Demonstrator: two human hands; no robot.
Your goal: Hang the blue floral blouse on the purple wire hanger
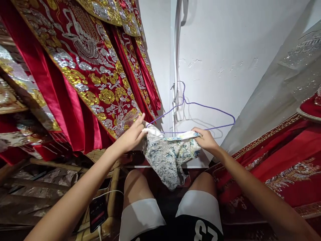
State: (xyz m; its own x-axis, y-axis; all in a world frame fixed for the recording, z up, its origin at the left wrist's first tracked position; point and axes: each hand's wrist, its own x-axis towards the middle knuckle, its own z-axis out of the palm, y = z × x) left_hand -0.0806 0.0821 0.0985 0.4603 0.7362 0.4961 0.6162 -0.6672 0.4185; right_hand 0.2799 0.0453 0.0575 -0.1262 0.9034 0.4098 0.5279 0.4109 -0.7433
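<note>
A purple wire hanger (184, 102) hangs upright against the white wall, its hook at a peg on a narrow vertical strip. In front of its lower bar, a white garment with a blue, green and yellow floral print (167, 157) droops toward my knees; whether it is a top or a skirt I cannot tell. My left hand (135, 134) pinches the garment's upper left corner, which lies around the hanger's left end, some fingers stretched out. My right hand (205, 139) grips the upper right edge, just below the bar. The hanger's right end is bare.
Red costumes with gold and silver embroidery (100, 73) hang close on the left. More red beaded fabric (281, 160) and a clear plastic-covered garment (283, 77) are on the right. A phone with a cable (98, 212) lies on a bamboo rack (112, 197) at lower left.
</note>
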